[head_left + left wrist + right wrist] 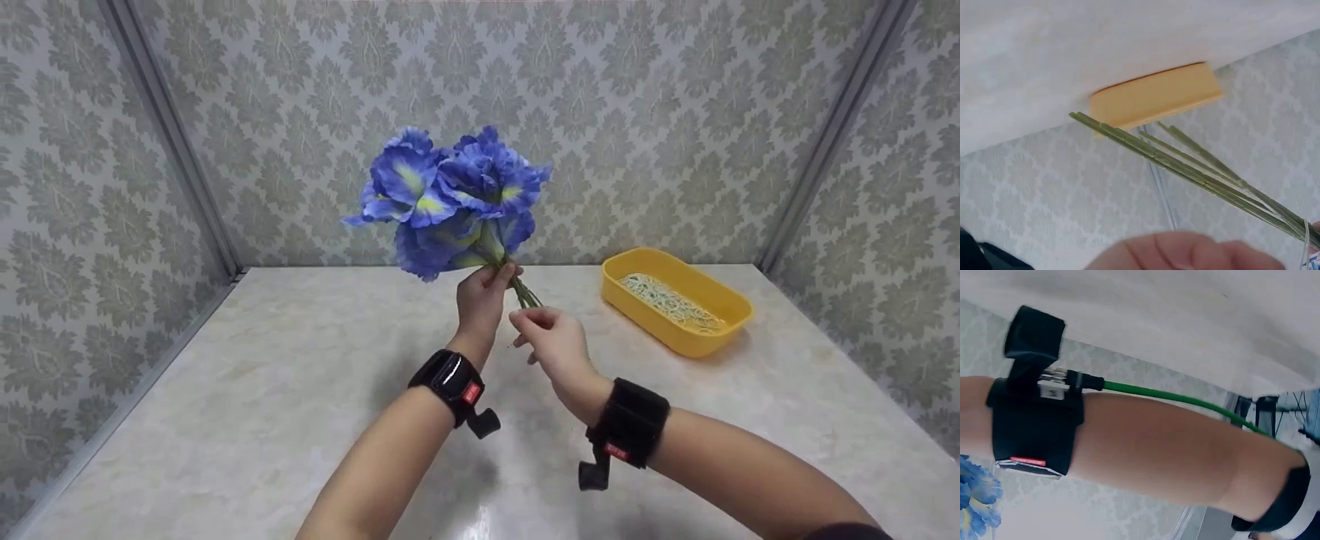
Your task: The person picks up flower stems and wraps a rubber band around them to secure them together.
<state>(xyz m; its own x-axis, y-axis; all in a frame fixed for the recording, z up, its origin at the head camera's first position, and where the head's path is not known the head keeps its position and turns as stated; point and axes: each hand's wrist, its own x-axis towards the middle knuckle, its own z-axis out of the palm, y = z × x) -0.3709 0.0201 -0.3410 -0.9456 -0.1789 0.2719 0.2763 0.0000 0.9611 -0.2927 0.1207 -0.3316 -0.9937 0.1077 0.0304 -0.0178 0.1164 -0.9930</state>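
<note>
A bunch of blue artificial irises (450,195) with yellow throats is held upright above the table. My left hand (484,296) grips the green stems (1196,177) just under the blooms, thumb across them. A thin pale rubber band (1306,239) crosses the stems beside that grip, its strands drawn taut. My right hand (559,345) is close to the lower stems, pinching the band between thumb and forefinger; the pinch itself is mostly hidden. In the left wrist view the curled fingers of the right hand (1185,253) fill the bottom. Blooms (977,500) peek in at the right wrist view's corner.
A yellow plastic tray (682,341) holding many pale rubber bands (667,300) stands at the table's back right. Patterned walls (322,82) enclose the table (262,375) at the back and sides. The right wrist view shows the left forearm (1157,444) with a green cable (1168,396).
</note>
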